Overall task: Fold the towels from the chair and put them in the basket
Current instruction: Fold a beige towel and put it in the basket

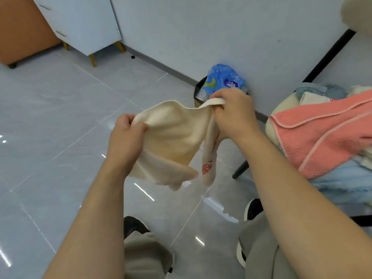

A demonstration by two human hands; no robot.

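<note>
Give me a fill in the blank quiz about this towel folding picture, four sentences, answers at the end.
1. The left hand and the right hand both grip a ____ towel, off the floor.
2. The lettering on that towel is ____.
3. A pink towel tops the pile of towels on the ____.
4. The bin by the wall holds a ____ plastic bag.
Missing words: cream; red; chair; blue.
</note>
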